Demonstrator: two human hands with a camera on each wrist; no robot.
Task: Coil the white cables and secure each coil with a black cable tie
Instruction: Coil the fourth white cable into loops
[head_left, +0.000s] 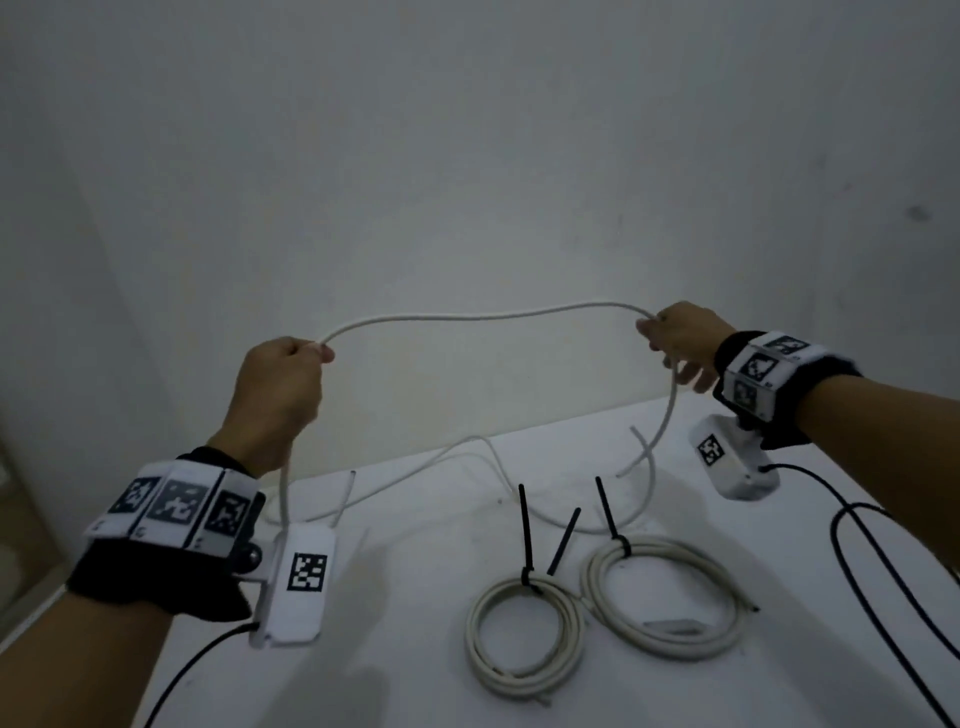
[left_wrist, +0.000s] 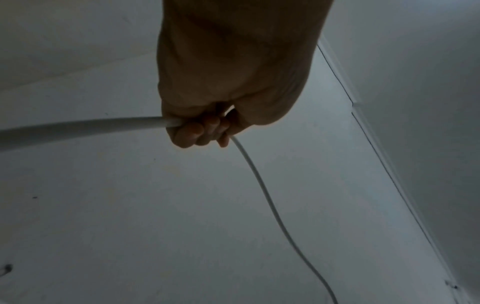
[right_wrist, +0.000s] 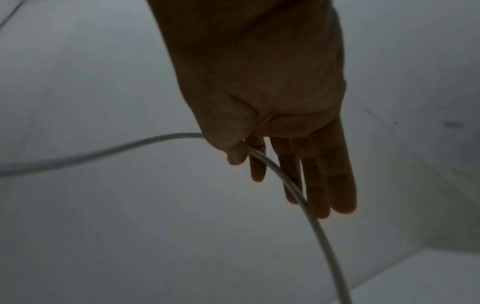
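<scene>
A loose white cable (head_left: 467, 316) arcs in the air between both hands, above the white table (head_left: 415, 649). My left hand (head_left: 291, 374) grips it in a fist (left_wrist: 197, 131), and one end trails down past the wrist to the table. My right hand (head_left: 675, 332) pinches the cable (right_wrist: 262, 158) between thumb and forefinger, the other fingers (right_wrist: 327, 181) straight. From there the cable hangs down and curves back onto the table. Two coiled white cables (head_left: 524, 639) (head_left: 670, 597) lie at the front, each bound by a black cable tie (head_left: 525, 535) (head_left: 609, 512).
A loose black cable tie (head_left: 565, 540) lies between the two coils. More white cable (head_left: 467, 447) lies on the table's far side by the grey wall. Black wrist-camera leads (head_left: 872, 587) run along the table's right side and front left.
</scene>
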